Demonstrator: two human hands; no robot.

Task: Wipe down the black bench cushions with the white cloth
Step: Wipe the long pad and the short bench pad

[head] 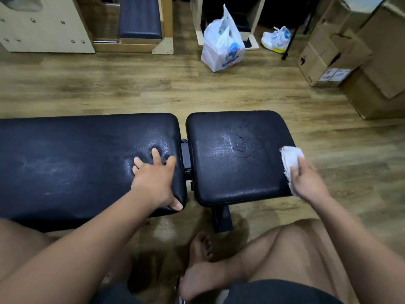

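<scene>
Right grip (306, 178) clutches the limp white cloth (292, 156) (light, best bunched); left grip (153, 178), splayed and empty, presses the long black vinyl bench cushion (65, 161).

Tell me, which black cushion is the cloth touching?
The shorter right cushion: the right hand holds the white cloth at its right edge. The longer cushion has only the left hand.

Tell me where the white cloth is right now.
In the head view the white cloth sits at the right, gripped by the right hand against the right edge of the smaller bench cushion.
</scene>
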